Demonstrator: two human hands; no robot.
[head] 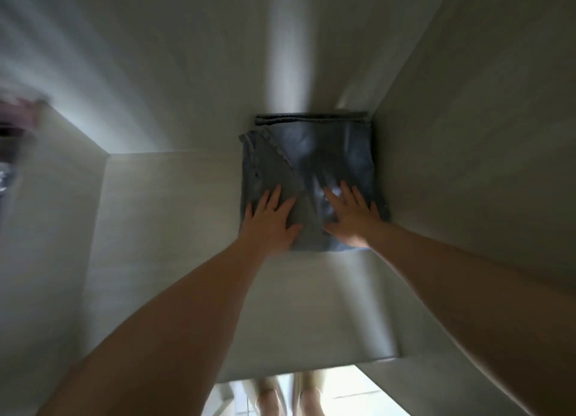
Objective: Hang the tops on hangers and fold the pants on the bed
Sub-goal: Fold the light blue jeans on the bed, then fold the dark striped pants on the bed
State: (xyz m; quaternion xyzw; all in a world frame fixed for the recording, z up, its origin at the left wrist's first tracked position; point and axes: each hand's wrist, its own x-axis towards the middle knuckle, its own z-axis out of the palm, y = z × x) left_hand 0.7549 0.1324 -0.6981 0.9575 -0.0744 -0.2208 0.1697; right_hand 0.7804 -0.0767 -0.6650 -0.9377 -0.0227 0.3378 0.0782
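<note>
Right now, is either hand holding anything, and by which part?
Nothing is gripped. The left hand and right hand lie flat, fingers straight, on the near end of the folded jeans.

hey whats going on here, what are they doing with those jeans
A person is pressing both hands flat on a folded pair of jeans. The left hand lies on the near left part and the right hand on the near right part, fingers spread. The jeans lie on a pale surface that looks like a shelf, close against the wall on the right. They are already folded. No tops or hangers show, and the left edge is too blurred to read.
</note>
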